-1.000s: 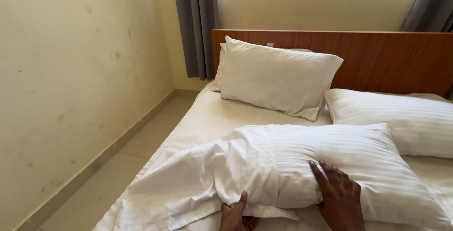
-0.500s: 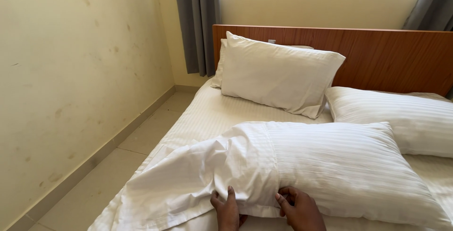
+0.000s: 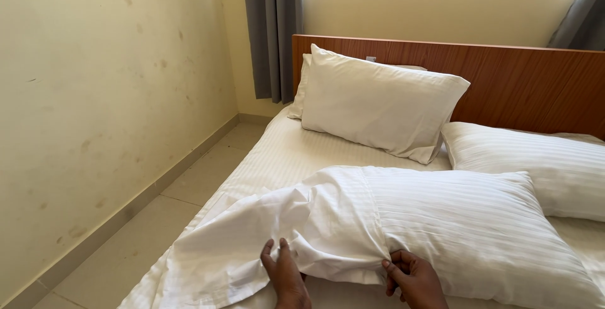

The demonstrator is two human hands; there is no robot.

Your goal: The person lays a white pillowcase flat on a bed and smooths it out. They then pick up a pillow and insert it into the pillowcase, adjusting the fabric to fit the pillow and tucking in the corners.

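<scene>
A white striped pillow [image 3: 466, 233] lies across the near part of the bed, partly inside a loose white pillowcase [image 3: 252, 246] whose empty end trails off to the left. My left hand [image 3: 285, 274] pinches the pillowcase cloth near its open end. My right hand [image 3: 413, 279] grips the lower edge of the pillow where the case bunches up. Both hands sit at the bottom edge of the view, wrists cut off.
Two more white pillows rest by the wooden headboard [image 3: 523, 85]: one propped up [image 3: 378, 104], one flat on the right [image 3: 529, 161]. The striped mattress sheet [image 3: 283, 157] shows between them. A cream wall [image 3: 94, 107], tiled floor [image 3: 164, 208] and grey curtain [image 3: 271, 31] lie to the left.
My right hand has come off the top of the pillow and down to its near edge. Both hands have gathered the pillowcase over more of the pillow.
</scene>
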